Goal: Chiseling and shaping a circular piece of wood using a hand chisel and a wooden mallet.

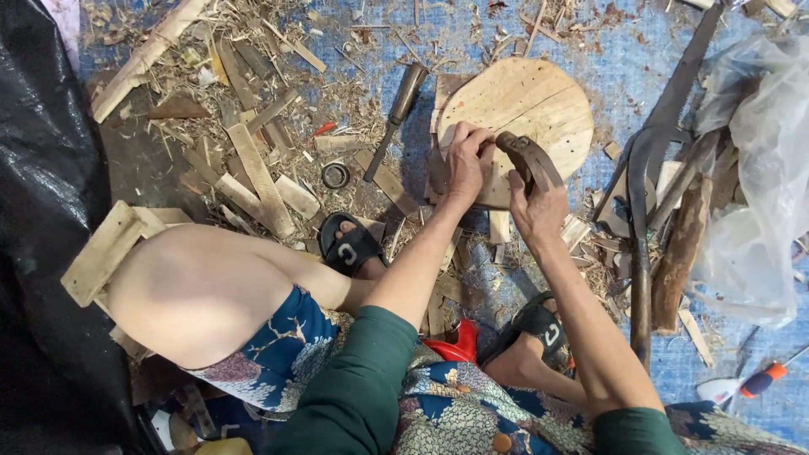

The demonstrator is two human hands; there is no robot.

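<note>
A round pale wooden board lies on the blue mat in front of me. My left hand grips a small wooden piece pressed against the board's near edge. My right hand is closed around the handle of a curved dark tool, whose head rests on that piece beside my left fingers. Both forearms reach forward from green sleeves, between my knees.
A chisel lies left of the board. Wood scraps and shavings cover the mat at left. A long dark metal tool and clear plastic sheet sit at right. Black plastic fills the left edge. My sandalled feet rest below.
</note>
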